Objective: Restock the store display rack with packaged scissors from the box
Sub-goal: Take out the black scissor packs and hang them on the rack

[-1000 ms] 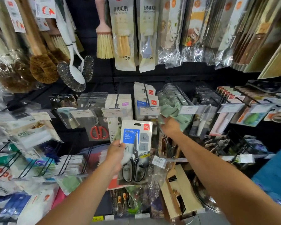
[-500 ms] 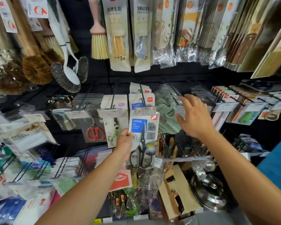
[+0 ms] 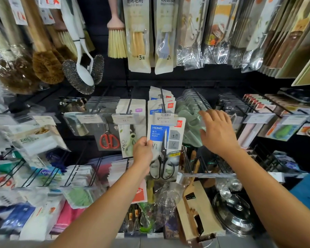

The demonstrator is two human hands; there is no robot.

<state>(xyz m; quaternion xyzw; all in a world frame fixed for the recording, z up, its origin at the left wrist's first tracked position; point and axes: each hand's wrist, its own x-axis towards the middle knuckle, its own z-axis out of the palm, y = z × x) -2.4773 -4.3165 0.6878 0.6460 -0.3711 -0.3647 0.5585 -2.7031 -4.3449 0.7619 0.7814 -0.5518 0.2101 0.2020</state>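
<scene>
A packaged pair of black-handled scissors (image 3: 166,145), on a white card with a blue HOME label, hangs in front of the display rack's centre hook (image 3: 162,102). My left hand (image 3: 142,153) pinches the card's left edge. The card's top sits just behind the hook's price tag (image 3: 165,117). More of the same scissor packs (image 3: 155,97) hang further back on that hook. My right hand (image 3: 217,130) is spread, fingers straight, over the pale green packs (image 3: 190,111) on the neighbouring hook to the right. The supply box is out of view.
Red-handled scissors (image 3: 109,140) hang on a hook to the left. Brushes and scourers (image 3: 79,72) hang above, with bagged utensils (image 3: 138,33) alongside. Wire hooks with price tags jut toward me across the whole rack. Wooden boards (image 3: 199,208) and a steel lid (image 3: 233,215) sit below.
My left hand raised the scissor pack up to the centre hook's price tag. My right hand left the green packs' front, rose, and spread open over them.
</scene>
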